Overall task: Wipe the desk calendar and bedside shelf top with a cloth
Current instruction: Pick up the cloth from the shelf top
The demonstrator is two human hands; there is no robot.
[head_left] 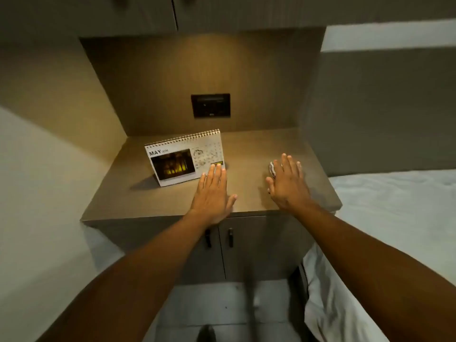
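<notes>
Wiping appears barely begun: right hand (pixel 287 183) flat, fingers spread on cloth (pixel 272 169), left hand (pixel 213 193) flat and empty beside untouched calendar (pixel 185 157).

Bedroom: bed (pixel 394 206) with white sheets beside bedside shelf (pixel 172 201), wall socket panel (pixel 211 105).
</notes>
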